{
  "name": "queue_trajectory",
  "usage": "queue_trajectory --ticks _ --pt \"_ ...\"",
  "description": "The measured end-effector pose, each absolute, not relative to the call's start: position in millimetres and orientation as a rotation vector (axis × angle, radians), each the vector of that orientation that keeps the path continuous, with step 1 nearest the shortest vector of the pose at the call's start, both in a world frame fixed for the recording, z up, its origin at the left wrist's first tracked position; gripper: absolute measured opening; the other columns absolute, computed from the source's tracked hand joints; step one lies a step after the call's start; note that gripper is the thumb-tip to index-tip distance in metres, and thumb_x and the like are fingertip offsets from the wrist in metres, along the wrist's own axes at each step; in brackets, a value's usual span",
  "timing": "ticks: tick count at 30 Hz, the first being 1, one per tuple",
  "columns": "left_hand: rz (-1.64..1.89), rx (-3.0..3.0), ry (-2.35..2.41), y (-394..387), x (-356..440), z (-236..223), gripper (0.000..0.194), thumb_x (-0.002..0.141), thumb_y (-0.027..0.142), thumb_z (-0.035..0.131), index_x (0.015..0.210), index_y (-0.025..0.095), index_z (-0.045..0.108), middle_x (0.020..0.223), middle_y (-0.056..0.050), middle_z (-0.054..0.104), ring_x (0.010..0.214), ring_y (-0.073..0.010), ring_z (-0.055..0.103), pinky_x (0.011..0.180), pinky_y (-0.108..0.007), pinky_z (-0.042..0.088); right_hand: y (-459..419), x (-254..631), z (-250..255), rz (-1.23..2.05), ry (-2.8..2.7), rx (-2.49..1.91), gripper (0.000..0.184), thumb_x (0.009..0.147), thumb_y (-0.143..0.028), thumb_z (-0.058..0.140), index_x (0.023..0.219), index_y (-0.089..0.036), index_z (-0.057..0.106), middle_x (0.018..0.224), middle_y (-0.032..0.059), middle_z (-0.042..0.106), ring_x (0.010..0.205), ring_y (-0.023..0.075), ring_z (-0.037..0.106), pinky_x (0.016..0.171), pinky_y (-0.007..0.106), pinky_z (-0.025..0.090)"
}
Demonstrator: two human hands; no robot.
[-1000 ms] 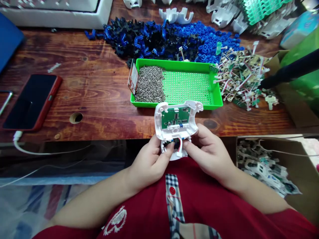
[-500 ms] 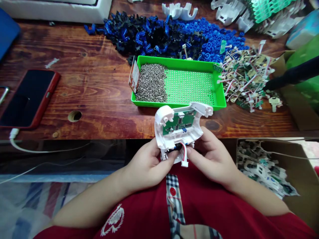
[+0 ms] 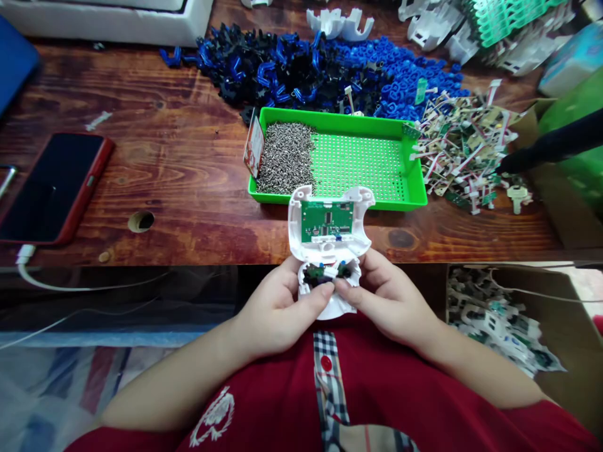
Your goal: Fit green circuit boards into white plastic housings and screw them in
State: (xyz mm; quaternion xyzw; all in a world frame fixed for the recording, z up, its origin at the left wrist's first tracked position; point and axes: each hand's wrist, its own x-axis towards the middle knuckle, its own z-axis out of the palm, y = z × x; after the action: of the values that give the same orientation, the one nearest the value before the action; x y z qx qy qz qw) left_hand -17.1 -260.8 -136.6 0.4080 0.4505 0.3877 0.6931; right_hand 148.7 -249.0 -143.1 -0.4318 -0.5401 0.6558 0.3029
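Between both hands is a white plastic housing point(image 3: 294, 229), its open inner side facing me at the table's front edge. A green circuit board point(image 3: 326, 221) fills its upper part. In the lower part are dark components and a small white plug point(image 3: 330, 272) on a short cable. My left hand point(image 3: 276, 307) grips the lower left side of the housing, thumb pressed near its middle. On the opposite side my right hand point(image 3: 396, 304) grips it likewise, its thumb close to the left one. Most fingers are hidden behind the shell.
Just behind the housing stands a green tray point(image 3: 367, 204) with many small screws point(image 3: 285, 157). Farther back lie black and blue plastic parts point(image 3: 282, 66). Wired small boards point(image 3: 464, 147) are heaped right, near a dark rod point(image 3: 551, 141). A phone point(image 3: 49, 185) charges at left.
The housing has turned to show its inside more squarely and shifted slightly left. The cable that hung over the front now lies folded in the lower part, near both thumbs.
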Motion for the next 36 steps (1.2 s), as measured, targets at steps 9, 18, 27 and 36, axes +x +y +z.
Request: queue_trajectory --ticks 9,18,27,36 --pt "0.855 0.932 1.023 -262.1 -17.6 -133.8 0.037 0.081 0.026 0.056 0.118 0.019 0.052 0.116 -0.006 0.062 0.102 -0.0218 0.059 0.087 -0.03 0.047 -249.6 152.9 -133.0 1.705 -1.555 -1.096 0.021 0.082 -0.024 0.053 0.102 -0.021 0.05 0.09 0.0016 0.058 0.083 0.0129 0.057 0.076 0.024 0.049" --pt "0.813 1.145 1.072 -261.7 -17.0 -135.4 0.037 0.081 0.025 0.055 0.118 0.02 0.054 0.118 -0.006 0.061 0.11 -0.024 0.055 0.094 -0.032 0.042 -246.6 156.0 -132.5 1.588 -1.672 -1.263 0.016 0.084 -0.025 0.047 0.095 -0.02 0.058 0.079 0.0011 0.061 0.069 0.0137 0.056 0.072 0.026 0.048" --pt "0.781 1.092 1.077 -259.4 -17.4 -136.9 0.036 0.081 0.027 0.054 0.117 0.021 0.054 0.108 -0.006 0.066 0.093 -0.0222 0.063 0.083 -0.032 0.048 -244.5 151.5 -135.9 1.562 -1.681 -1.344 0.013 0.081 -0.022 0.047 0.088 -0.019 0.058 0.072 -0.0001 0.056 0.069 0.014 0.054 0.074 0.028 0.048" --pt "0.726 0.941 1.007 -244.5 -26.5 -140.1 0.048 0.071 0.027 0.068 0.115 0.017 0.052 0.115 -0.011 0.062 0.105 -0.0265 0.057 0.087 -0.035 0.047 -227.7 173.7 -119.5 1.39 -2.262 -1.142 0.015 0.082 -0.031 0.052 0.085 -0.02 0.062 0.076 0.0007 0.064 0.066 0.0122 0.057 0.062 0.022 0.046"
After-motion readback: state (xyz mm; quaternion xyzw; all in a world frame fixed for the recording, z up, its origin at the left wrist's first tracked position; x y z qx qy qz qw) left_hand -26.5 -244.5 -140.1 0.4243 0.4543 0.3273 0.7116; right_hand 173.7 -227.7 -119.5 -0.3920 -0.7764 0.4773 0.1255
